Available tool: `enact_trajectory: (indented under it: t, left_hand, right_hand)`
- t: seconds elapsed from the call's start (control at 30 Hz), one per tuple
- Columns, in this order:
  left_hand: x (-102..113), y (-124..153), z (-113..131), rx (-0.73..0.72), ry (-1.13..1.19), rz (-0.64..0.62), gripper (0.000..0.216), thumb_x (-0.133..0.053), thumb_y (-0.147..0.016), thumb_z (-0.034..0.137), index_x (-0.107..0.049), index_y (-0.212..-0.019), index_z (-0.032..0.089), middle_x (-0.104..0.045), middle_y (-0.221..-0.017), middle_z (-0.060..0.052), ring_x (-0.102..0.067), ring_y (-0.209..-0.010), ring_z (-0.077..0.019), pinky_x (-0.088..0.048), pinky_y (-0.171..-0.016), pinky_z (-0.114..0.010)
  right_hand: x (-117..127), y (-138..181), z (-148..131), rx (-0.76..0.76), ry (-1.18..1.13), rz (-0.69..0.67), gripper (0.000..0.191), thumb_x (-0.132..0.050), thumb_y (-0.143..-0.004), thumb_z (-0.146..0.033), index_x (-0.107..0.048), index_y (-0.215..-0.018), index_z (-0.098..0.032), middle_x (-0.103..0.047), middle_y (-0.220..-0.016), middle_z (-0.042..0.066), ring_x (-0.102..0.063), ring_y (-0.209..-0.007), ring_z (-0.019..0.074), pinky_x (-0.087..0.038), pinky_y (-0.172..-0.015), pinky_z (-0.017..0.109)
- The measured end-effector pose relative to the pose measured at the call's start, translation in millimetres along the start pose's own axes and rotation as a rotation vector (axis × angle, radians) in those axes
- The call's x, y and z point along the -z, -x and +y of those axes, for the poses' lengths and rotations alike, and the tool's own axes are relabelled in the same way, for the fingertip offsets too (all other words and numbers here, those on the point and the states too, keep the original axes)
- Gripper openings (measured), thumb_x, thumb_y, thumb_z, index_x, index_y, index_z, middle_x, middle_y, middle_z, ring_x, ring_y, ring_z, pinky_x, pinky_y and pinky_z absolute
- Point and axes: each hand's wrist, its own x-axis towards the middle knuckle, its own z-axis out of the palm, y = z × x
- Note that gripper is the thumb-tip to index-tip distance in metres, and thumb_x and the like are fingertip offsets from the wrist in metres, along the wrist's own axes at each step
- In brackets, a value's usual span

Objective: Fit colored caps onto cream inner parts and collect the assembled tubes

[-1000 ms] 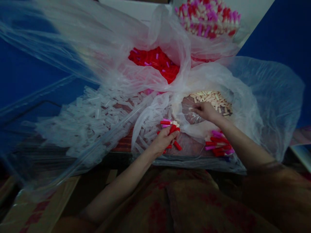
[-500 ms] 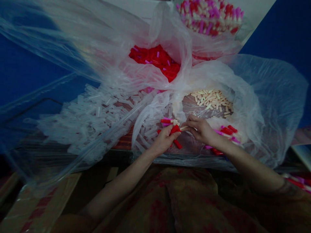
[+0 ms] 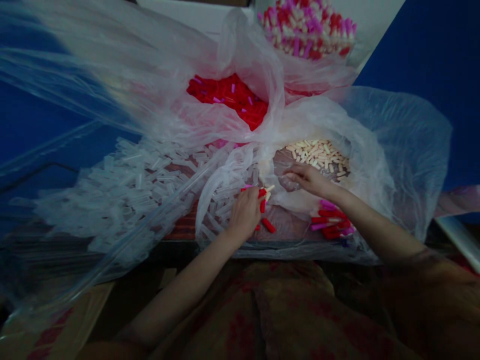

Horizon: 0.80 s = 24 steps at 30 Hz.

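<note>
My left hand (image 3: pixel 244 215) is closed round small red plastic tubes (image 3: pixel 263 201). Cream-coloured pegs (image 3: pixel 269 190) stick out at their ends. Fingers pressed together, my right hand (image 3: pixel 308 180) hovers just in front of a heap of cream pegs (image 3: pixel 318 152) in an open clear bag; anything between its fingertips is too small to make out. A loose red tube (image 3: pixel 268 225) lies below my left hand. Under my right forearm is a pile of red and purple tubes (image 3: pixel 332 220).
Clear plastic tubes (image 3: pixel 131 185) are heaped at the left, partly under plastic film. Behind, a plastic bag (image 3: pixel 277 85) holds red and purple pieces (image 3: pixel 236 97). A clear container of red, purple and cream pieces (image 3: pixel 307 30) stands at the back. A cardboard box (image 3: pixel 84 310) sits lower left.
My right hand has moved away from my left hand, up towards the cream pegs. My left hand has turned, back upward, still holding the red tubes. The whole view has shifted slightly.
</note>
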Motion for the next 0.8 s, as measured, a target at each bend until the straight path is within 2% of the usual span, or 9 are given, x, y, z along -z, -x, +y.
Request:
enact_trajectory:
  t: [0.07, 0.13, 0.23, 0.33, 0.43, 0.53, 0.63, 0.7, 0.8]
  left_hand:
    - [2, -5, -2, 0.038, -0.22, -0.007, 0.024, -0.037, -0.093, 0.013, -0.056, -0.107, 0.011, -0.061, -0.103, -0.014, -0.059, -0.096, -0.0258, -0.047, -0.083, -0.036]
    - [2, -7, -3, 0.063, -0.369, -0.04, 0.028, -0.033, -0.093, 0.01, -0.056, -0.109, 0.011, -0.058, -0.105, -0.014, -0.059, -0.095, -0.026, -0.047, -0.08, -0.035]
    - [-2, -6, -4, 0.087, -0.45, -0.052, 0.03, -0.031, -0.094, 0.012, -0.055, -0.11, 0.011, -0.055, -0.107, -0.015, -0.06, -0.091, -0.0255, -0.047, -0.075, -0.034]
    - [-3, -3, -4, 0.066, -0.449, 0.039, 0.031, -0.03, -0.095, 0.015, -0.057, -0.111, 0.011, -0.054, -0.11, -0.018, -0.058, -0.095, -0.0284, -0.047, -0.076, -0.037]
    - [1, 1, -2, 0.023, -0.366, 0.111, 0.033, -0.031, -0.095, 0.015, -0.058, -0.111, 0.009, -0.056, -0.111, -0.02, -0.054, -0.103, -0.0319, -0.046, -0.083, -0.042]
    - [7, 3, 4, -0.034, -0.121, 0.081, 0.032, -0.036, -0.093, 0.013, -0.056, -0.117, 0.01, -0.058, -0.115, -0.018, -0.053, -0.109, -0.0302, -0.044, -0.093, -0.044]
    - [11, 5, 12, -0.03, 0.24, -0.023, 0.029, -0.04, -0.095, 0.021, -0.054, -0.119, 0.012, -0.063, -0.113, -0.014, -0.058, -0.107, -0.0261, -0.045, -0.094, -0.04]
    - [12, 5, 16, 0.005, 0.391, -0.086, 0.026, -0.041, -0.096, 0.027, -0.055, -0.114, 0.013, -0.066, -0.106, -0.012, -0.061, -0.101, -0.0252, -0.047, -0.09, -0.038]
    - [15, 6, 18, -0.004, 0.455, -0.109, 0.02, -0.043, -0.095, 0.027, -0.056, -0.104, 0.014, -0.066, -0.101, -0.012, -0.061, -0.101, -0.0253, -0.046, -0.089, -0.037]
  right_hand:
    - [11, -6, 29, -0.189, 0.329, -0.039, 0.027, -0.045, -0.091, -0.012, -0.069, -0.103, -0.01, -0.061, -0.104, 0.016, -0.059, -0.094, 0.0221, -0.045, -0.08, 0.029]
    - [19, -7, 54, -0.284, 0.537, -0.11, 0.03, -0.043, -0.086, -0.004, -0.069, -0.102, -0.007, -0.059, -0.111, 0.021, -0.058, -0.101, 0.0278, -0.046, -0.081, 0.032]
    - [23, -5, 76, -0.284, 0.654, -0.208, 0.035, -0.039, -0.085, 0.0, -0.068, -0.105, -0.004, -0.06, -0.11, 0.023, -0.058, -0.105, 0.0305, -0.046, -0.083, 0.035]
    - [24, -2, 80, -0.257, 0.619, -0.212, 0.032, -0.041, -0.084, -0.001, -0.069, -0.099, -0.005, -0.063, -0.104, 0.022, -0.06, -0.102, 0.0298, -0.045, -0.084, 0.036]
    - [22, 0, 59, -0.242, 0.332, -0.079, 0.021, -0.051, -0.085, -0.01, -0.071, -0.09, -0.008, -0.065, -0.095, 0.018, -0.063, -0.089, 0.0259, -0.046, -0.079, 0.034]
    - [12, 4, 15, -0.198, -0.319, 0.097, 0.02, -0.064, -0.085, -0.031, -0.07, -0.09, -0.013, -0.067, -0.081, 0.008, -0.063, -0.072, 0.0192, -0.048, -0.068, 0.031]
    - [-3, 9, -36, -0.108, -0.853, 0.163, 0.029, -0.073, -0.078, -0.042, -0.069, -0.091, -0.017, -0.068, -0.079, 0.003, -0.063, -0.07, 0.0157, -0.05, -0.067, 0.029]
    - [-11, 12, -59, -0.047, -0.953, 0.198, 0.028, -0.075, -0.076, -0.044, -0.07, -0.087, -0.018, -0.069, -0.081, 0.002, -0.063, -0.072, 0.0143, -0.05, -0.069, 0.028]
    - [-17, 14, -70, 0.015, -0.87, 0.266, 0.025, -0.073, -0.078, -0.042, -0.071, -0.083, -0.018, -0.069, -0.081, 0.003, -0.062, -0.074, 0.0135, -0.048, -0.071, 0.027]
